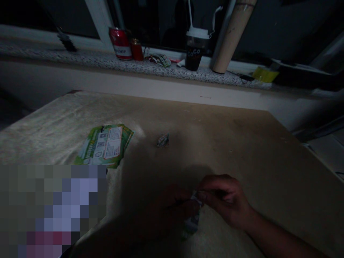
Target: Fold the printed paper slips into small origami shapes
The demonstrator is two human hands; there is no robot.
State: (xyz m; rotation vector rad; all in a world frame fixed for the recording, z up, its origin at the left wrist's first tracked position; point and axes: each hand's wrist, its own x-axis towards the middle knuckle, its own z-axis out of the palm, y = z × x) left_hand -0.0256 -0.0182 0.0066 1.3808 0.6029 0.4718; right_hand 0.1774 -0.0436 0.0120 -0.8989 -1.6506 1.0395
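Green packaging [111, 145] is laid flat at left on the table [242, 143]. By the shadowed left hand [178, 206], a small packet [192, 224] is pinched over the tabletop, long axis directed toward the viewer, near end slightly left; its far end is pinched by the right hand [228, 202].

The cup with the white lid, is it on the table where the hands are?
No, the cup stands on the speckled windowsill, behind the table.
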